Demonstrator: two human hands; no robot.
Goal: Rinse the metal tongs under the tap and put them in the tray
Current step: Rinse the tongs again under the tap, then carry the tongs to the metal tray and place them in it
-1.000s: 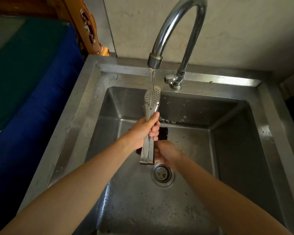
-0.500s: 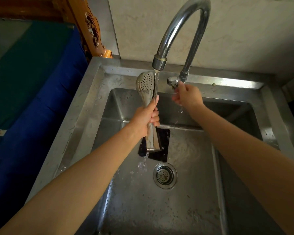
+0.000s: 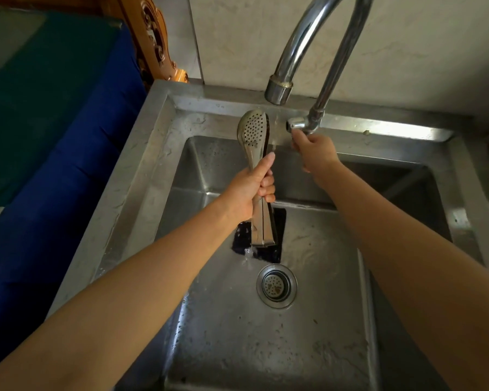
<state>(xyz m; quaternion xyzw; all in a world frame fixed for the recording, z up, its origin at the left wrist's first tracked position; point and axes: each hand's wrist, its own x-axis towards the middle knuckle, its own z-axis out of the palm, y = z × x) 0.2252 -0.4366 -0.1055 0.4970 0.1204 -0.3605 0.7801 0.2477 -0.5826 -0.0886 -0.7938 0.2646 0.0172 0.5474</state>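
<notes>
My left hand (image 3: 250,187) grips the metal tongs (image 3: 254,136) round their middle and holds them upright over the sink, the perforated spoon end up and the hinge end down. The spoon end stands just left of the tap spout (image 3: 277,91). A thin trickle of water (image 3: 273,128) falls beside the tongs, and water drips from their lower end. My right hand (image 3: 314,152) reaches up to the tap handle (image 3: 295,125), its fingers curled at the handle. No tray is in view.
The steel sink (image 3: 158,153) has a round drain (image 3: 276,286) and a dark rectangular pad (image 3: 277,249) on its floor behind the tongs. A blue and green surface (image 3: 54,122) lies to the left, with carved wood (image 3: 158,46) behind it.
My right hand left the tongs' lower end and rose to the tap handle. My left hand moved the tongs up and left of the stream. The water has thinned to a trickle.
</notes>
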